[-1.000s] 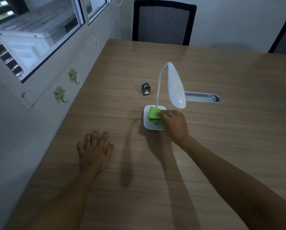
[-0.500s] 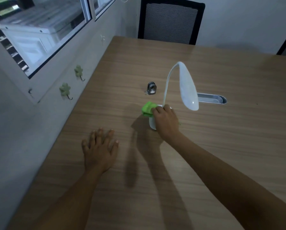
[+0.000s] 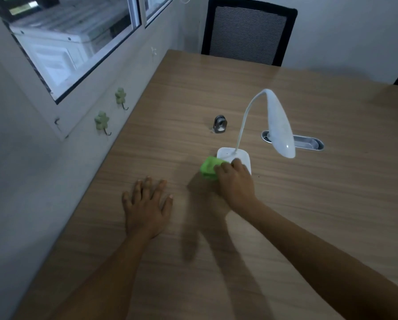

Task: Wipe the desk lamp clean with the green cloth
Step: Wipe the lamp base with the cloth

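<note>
One white desk lamp with a curved neck stands mid-surface. One bunched green cloth lies against its base's left edge, the right hand in a closed grip on it. The left hand lies flat, fingers spread. Two clover hooks hang on the wall.

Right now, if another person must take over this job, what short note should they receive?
Right hand: closed on the green cloth, pressing it at the near left edge of the lamp base.
Left hand: flat on the desk, empty, apart from the lamp.
Done: cannot tell how much; the cloth is at the base now.
Left: the neck and the head, which the cloth does not touch now.
</note>
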{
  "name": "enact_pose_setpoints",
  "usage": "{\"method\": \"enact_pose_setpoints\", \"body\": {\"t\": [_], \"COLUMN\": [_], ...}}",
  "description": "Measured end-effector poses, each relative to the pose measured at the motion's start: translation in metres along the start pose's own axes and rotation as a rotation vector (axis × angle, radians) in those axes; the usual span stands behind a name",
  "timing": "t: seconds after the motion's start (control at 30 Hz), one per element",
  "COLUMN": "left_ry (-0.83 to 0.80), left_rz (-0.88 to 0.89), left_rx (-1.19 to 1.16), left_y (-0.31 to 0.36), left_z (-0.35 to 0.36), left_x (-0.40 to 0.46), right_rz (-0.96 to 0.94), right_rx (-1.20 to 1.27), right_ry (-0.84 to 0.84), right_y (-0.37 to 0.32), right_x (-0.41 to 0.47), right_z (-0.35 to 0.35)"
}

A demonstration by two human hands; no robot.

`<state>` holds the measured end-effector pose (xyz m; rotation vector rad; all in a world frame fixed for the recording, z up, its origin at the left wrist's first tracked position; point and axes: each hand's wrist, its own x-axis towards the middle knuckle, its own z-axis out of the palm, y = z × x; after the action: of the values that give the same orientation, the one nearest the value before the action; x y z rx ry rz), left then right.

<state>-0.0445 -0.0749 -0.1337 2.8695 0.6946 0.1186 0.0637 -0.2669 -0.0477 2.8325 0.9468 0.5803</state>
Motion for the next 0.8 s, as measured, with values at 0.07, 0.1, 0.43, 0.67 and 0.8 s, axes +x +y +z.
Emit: {"method": "enact_pose_setpoints", "body": {"t": [0.07,0.1,0.43,0.67,0.8], "left_ry": [0.007,0.015,0.017,0.01,0.0], "left_rz": [0.001,0.002,0.0,0.007,0.0], "left_rx": [0.002,0.0,-0.003,-0.009,-0.003], "left_y": [0.0,0.0,0.0,0.0,0.0], "left_z": [0.0,0.0,-0.002,0.0,0.0], "left_x": [0.0,0.0,0.0,-0.001,0.001], "right_rz": [0.102,0.125,-0.194,0.035,-0.039], "right_rx": [-0.009,-0.006,0.209,0.42,0.436], "right_ry": [-0.081,-0.106,0.078,0.017,-0.067], "right_y": [0.012,0.014,0.011,0.059,0.05], "right_x": [0.023,0.029,-0.059,-0.014,-0.04], "right_z": [0.001,0.005,0.018,0.018,0.019]}}
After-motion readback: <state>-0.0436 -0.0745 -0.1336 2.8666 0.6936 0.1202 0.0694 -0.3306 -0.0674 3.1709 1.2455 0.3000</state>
